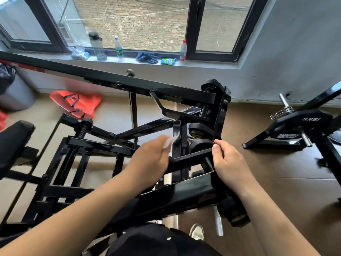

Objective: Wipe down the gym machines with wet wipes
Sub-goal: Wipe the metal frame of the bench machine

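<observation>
Step in hand: wiping the black steel frame of the gym machine (184, 193), judged from the wipe pressed near an upright post in the middle of the frame.
Left hand (149, 159): curled shut around a white wet wipe (168, 143), which pokes out past the knuckles; hand and wipe are motion-blurred.
Right hand (228, 163): clamped on the right end of a short crossbar (191, 156), thumb on top, steadying the machine.
Advice, near parts: it looks sensible to drag the wipe along each bar's whole length, top and sides, then refold to a clean face.
Advice, joints: bolts, springs and round rubber stops (200, 129) trap grime, so the wipe likely needs pushing into those corners with a fingertip.
Risk: fingers could pinch between hinged bars if the frame shifts; the bracing grip seems worth keeping.
Machine, look: glossy black square tubing, many crossing bars, a threaded spring post (82, 129) at the left, a padded seat (14, 143) at the near left edge.
Far right: a plate rack holding a weight plate (302, 124).
Far: windowsill (203, 64) with bottles, dark gloves and a green wipe pack (168, 61), well apart from the hands.
</observation>
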Demonstrator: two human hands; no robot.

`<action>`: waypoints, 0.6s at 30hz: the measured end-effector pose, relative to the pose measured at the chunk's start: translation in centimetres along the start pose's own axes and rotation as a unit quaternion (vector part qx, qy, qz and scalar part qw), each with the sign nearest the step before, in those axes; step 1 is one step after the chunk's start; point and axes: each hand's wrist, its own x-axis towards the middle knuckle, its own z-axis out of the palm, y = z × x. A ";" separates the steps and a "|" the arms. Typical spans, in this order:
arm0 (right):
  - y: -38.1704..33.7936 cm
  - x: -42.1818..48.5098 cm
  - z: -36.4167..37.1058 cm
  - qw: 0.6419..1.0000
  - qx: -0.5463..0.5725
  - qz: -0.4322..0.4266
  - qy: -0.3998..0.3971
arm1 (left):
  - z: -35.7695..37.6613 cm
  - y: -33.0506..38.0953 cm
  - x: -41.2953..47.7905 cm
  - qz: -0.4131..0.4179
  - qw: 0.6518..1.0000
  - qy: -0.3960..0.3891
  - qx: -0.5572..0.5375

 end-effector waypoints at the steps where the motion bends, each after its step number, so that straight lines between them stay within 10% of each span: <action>1: 0.1 0.0 -0.2 1.000 0.015 0.012 0.005 | 0.9 0.8 0.7 0.073 0.997 0.027 0.018; 4: 0.4 -0.3 -0.6 0.996 0.071 0.053 0.009 | 3.5 0.2 2.4 0.260 0.950 -0.115 0.131; 8: 0.6 -0.2 -0.7 0.996 0.074 0.056 0.000 | 3.0 -3.2 2.9 0.306 0.891 -0.265 0.205; 18: -0.7 -0.2 2.1 0.952 -0.049 -0.278 -0.120 | 1.9 -3.4 0.4 0.106 0.967 -0.228 -0.050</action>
